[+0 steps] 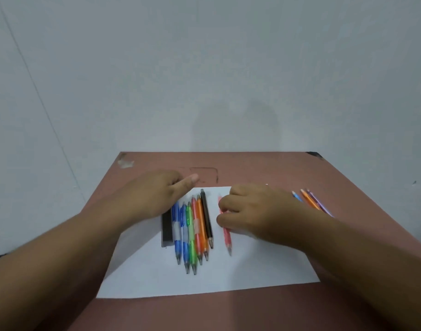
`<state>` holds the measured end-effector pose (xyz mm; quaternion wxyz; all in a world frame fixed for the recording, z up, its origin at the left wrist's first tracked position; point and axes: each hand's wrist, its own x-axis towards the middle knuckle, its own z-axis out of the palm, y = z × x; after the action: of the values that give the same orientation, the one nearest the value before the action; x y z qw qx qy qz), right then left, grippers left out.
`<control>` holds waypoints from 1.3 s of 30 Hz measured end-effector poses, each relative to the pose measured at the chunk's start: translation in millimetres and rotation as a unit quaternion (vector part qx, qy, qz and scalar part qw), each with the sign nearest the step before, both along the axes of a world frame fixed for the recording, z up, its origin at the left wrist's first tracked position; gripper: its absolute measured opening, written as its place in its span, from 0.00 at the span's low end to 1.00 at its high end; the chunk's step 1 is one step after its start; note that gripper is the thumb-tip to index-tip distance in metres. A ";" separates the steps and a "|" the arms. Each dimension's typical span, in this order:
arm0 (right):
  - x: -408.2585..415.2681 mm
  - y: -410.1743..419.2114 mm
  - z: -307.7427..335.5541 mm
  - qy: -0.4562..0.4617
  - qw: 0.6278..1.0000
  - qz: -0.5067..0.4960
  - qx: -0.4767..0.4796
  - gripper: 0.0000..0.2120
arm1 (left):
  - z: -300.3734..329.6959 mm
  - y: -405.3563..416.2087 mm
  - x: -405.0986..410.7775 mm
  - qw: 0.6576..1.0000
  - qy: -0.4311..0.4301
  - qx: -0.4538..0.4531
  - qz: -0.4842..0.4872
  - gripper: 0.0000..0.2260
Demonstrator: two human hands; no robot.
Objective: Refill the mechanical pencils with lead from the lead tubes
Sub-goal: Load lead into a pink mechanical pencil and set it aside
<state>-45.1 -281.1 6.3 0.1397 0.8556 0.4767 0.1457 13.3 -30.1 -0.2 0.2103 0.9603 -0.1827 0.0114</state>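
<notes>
Sheet: a white paper sheet (228,275) lies on a reddish-brown table (276,168), its near part bare.
Pencil row: six mechanical pencils (192,230), two blue, green, pink-red, orange and black, lie side by side left of the sheet's middle, long axes running far to near, metal tips toward the sheet's near edge.
Lead tube: a black lead tube (167,231) lies flat just left of the row, parallel to it, on the sheet's left part.
Red pencil: a red mechanical pencil (226,235) lies apart, right of the row, tip toward the near edge.
Right hand (254,211): fingers curled over the red pencil's upper half, pinching it.
Left hand (152,197): relaxed, thumb extended, over the row's far ends, holding nothing.
Off the sheet: more coloured pencils (312,201) lie beyond its right edge.
</notes>
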 end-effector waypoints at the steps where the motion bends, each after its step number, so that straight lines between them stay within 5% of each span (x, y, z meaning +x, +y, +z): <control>1: 2.5 -0.7 0.8 -0.004 1.000 0.011 -0.017 0.09 | 2.3 -4.6 6.3 1.000 0.005 0.026 0.015 0.37; 5: 15.7 -6.1 5.0 -0.013 1.000 0.011 -0.026 0.24 | 7.8 -26.9 29.8 0.997 0.005 0.043 0.065 0.22; 7: 22.8 -6.3 6.3 -0.030 1.000 0.005 0.005 0.18 | 8.4 -34.3 36.9 0.997 0.003 -0.001 0.071 0.17; 9: 31.9 -6.6 8.0 -0.051 0.998 -0.019 0.039 0.12 | 6.7 -36.6 38.7 0.996 0.002 -0.052 0.067 0.16; 15: 54.9 -1.6 10.8 -0.052 0.986 -0.136 0.083 0.20 | 7.5 -23.8 21.4 0.954 0.109 -0.271 -0.073 0.19; 20: 56.6 18.9 6.2 0.010 0.971 -0.173 0.163 0.18 | 8.8 -9.8 22.0 0.982 0.048 -0.158 -0.092 0.10; 24: 55.7 24.9 3.5 0.050 0.951 -0.185 0.242 0.13 | 8.1 -3.2 25.3 0.981 0.003 -0.178 -0.078 0.07; 30: 50.2 -4.3 -8.6 0.155 0.782 -0.240 0.554 0.10 | 0.9 1.9 28.9 0.977 -0.017 -0.204 -0.065 0.08; 34: 49.4 -12.1 -8.7 0.265 0.673 -0.215 0.656 0.10 | -3.4 1.1 29.5 0.973 -0.011 -0.219 -0.076 0.08; 39: 52.4 -8.0 -9.7 0.270 0.653 -0.211 0.675 0.08 | -7.4 3.1 33.2 0.974 -0.015 -0.217 -0.061 0.07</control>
<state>7.3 -289.1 -3.4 -0.5843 0.7932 0.0701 0.1566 46.5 -27.0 -7.6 0.4118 0.8784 -0.2369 0.0520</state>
